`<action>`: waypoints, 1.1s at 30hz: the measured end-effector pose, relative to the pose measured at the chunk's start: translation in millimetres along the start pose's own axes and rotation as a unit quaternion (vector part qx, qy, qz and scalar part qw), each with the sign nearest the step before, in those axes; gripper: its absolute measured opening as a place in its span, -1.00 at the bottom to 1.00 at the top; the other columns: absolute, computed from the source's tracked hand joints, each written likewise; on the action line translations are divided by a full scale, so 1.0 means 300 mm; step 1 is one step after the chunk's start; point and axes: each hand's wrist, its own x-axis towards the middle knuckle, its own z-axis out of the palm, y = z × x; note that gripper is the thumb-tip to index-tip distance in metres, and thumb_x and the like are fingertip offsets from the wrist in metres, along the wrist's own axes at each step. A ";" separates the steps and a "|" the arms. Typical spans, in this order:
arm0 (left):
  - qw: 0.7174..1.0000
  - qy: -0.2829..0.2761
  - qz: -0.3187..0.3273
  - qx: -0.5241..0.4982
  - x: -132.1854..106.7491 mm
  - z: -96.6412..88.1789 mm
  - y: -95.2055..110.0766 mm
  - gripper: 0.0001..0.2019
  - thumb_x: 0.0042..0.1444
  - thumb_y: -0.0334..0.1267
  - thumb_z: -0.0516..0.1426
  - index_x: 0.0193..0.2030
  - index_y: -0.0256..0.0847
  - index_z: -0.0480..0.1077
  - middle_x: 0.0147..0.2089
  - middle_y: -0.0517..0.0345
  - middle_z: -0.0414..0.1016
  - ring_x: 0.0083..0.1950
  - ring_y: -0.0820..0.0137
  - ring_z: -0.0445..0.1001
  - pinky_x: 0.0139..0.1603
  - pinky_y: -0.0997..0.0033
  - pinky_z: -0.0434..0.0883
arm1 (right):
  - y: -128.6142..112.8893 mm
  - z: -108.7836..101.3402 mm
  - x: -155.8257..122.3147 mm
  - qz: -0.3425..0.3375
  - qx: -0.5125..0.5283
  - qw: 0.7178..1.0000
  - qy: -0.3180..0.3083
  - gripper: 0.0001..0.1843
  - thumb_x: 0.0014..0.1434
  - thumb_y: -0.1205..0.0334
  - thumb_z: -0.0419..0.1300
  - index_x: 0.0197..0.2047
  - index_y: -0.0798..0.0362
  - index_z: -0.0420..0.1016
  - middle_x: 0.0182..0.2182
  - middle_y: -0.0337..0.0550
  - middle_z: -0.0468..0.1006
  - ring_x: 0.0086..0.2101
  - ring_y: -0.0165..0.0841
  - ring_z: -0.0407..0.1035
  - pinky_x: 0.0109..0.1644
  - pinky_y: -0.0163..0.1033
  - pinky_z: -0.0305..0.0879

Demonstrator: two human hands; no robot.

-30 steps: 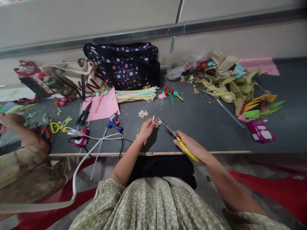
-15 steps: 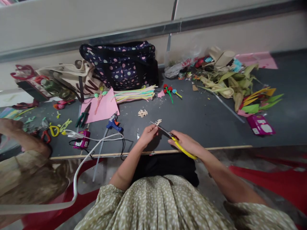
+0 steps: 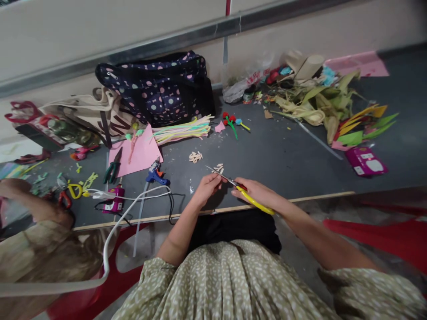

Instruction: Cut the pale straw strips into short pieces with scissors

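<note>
The right hand (image 3: 256, 194) is closed around the yellow-handled metal scissors (image 3: 245, 190). Its fingers wrap the yellow loops, the thin blades point up and left over the near edge of the dark grey bench (image 3: 300, 173), and how far the blades are parted is too fine to tell. The left hand (image 3: 207, 189) sits just beside the blades with its fingers (image 3: 216, 178) bunched tightly together against them; whatever they pinch is hidden. Just beyond the blade tips lies a small heap of pale cut wooden pieces (image 3: 219, 168), and a second similar heap of wooden bits (image 3: 195, 156) lies a little further back and to the left. Left of the hands a blue hot glue gun (image 3: 156, 174) rests on the bench near a white cable (image 3: 133, 200). Behind it a pink sheet of paper (image 3: 142, 153) lies flat, with green-handled pliers (image 3: 112, 166) just beside its left edge. A bundle of pastel foam strips (image 3: 182, 130) lies in front of a dark polka-dot fabric bag (image 3: 156, 89) standing against the wall. Far right on the bench are a pile of dried pale green leaves (image 3: 316, 106) and a purple packet (image 3: 366, 162). At the far left another person's hand (image 3: 13, 189) rests near the bench's edge.
</note>
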 end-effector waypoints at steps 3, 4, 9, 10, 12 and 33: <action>1.000 0.000 -0.012 0.001 0.002 0.003 0.006 -0.63 0.06 0.05 0.15 -0.32 -0.29 0.46 -0.58 0.28 0.19 -0.65 0.63 -0.03 -0.61 0.48 -0.17 | 0.000 -0.003 0.003 0.004 -0.002 1.000 -0.002 -0.70 0.14 -0.06 0.11 -0.23 -0.01 0.35 -0.42 -0.24 0.45 -0.46 -0.43 0.22 -0.37 -0.34 0.04; 1.000 0.001 -0.016 0.000 0.003 0.003 0.008 -0.63 0.05 0.05 0.15 -0.32 -0.29 0.46 -0.58 0.29 0.19 -0.66 0.63 -0.03 -0.61 0.48 -0.18 | -0.002 -0.005 0.003 0.003 0.000 1.000 -0.002 -0.71 0.14 -0.06 0.11 -0.24 -0.01 0.35 -0.43 -0.24 0.45 -0.47 -0.44 0.22 -0.37 -0.34 0.04; 0.999 -0.002 -0.039 -0.012 0.007 0.006 0.014 -0.64 0.04 0.05 0.15 -0.33 -0.28 0.45 -0.58 0.29 0.18 -0.66 0.64 -0.08 -0.62 0.47 -0.22 | -0.001 -0.012 0.003 -0.007 0.011 1.000 -0.007 -0.71 0.15 -0.06 0.09 -0.27 0.01 0.34 -0.43 -0.24 0.43 -0.48 -0.45 0.19 -0.38 -0.34 0.05; 0.999 -0.004 -0.043 -0.014 0.009 0.006 0.015 -0.64 0.03 0.04 0.15 -0.33 -0.28 0.45 -0.58 0.29 0.18 -0.66 0.64 -0.08 -0.62 0.47 -0.22 | 0.001 -0.013 0.003 -0.011 0.014 1.000 -0.010 -0.69 0.15 -0.07 0.08 -0.28 0.01 0.33 -0.43 -0.24 0.43 -0.48 -0.45 0.18 -0.38 -0.34 0.05; 0.998 -0.009 -0.051 -0.020 0.014 0.007 0.016 -0.65 0.03 0.03 0.16 -0.34 -0.28 0.45 -0.58 0.29 0.18 -0.66 0.64 -0.10 -0.63 0.47 -0.23 | 0.007 -0.013 0.004 -0.018 0.017 1.000 -0.014 -0.68 0.16 -0.09 0.06 -0.29 0.02 0.32 -0.45 -0.25 0.41 -0.49 -0.46 0.16 -0.39 -0.35 0.05; 0.994 0.047 -0.033 -0.088 0.036 -0.008 -0.009 -0.70 -0.05 -0.06 0.26 -0.39 -0.27 0.34 -0.61 0.32 0.25 -0.73 0.69 -0.01 -0.71 0.61 -0.17 | 0.060 -0.014 0.070 -0.040 0.032 0.998 -0.031 -0.61 0.13 -0.15 0.04 -0.41 0.04 0.25 -0.53 -0.34 0.20 -0.49 -0.49 0.07 -0.40 -0.34 -0.01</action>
